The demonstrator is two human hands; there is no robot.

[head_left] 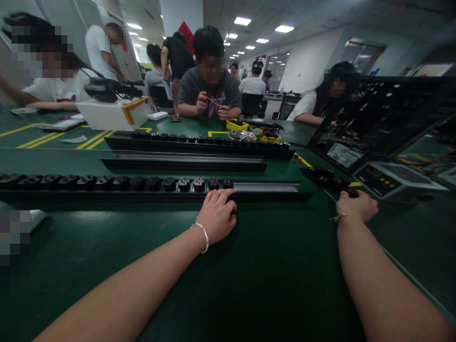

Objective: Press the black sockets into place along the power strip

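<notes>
A long black metal channel (270, 196) lies across the bench in front of me, with a row of black socket modules (153, 183) filling it from the left to past the middle. My left hand (218, 216) rests on the channel's near edge, its fingers stretched out over the rim beside the last sockets. Off to the right, my right hand (357, 206) is closed around a small black socket module (352, 193), mostly hidden by the fingers. Just beyond it sits a loose heap of similar black modules (326, 176).
Behind lie a bare channel (185, 164) and a filled one (199, 144). A metal power-supply box (399, 180) and a dark open panel (377, 118) stand right. A white foam box (110, 114) is at back left. Opposite, a person (210, 85) holds a screwdriver.
</notes>
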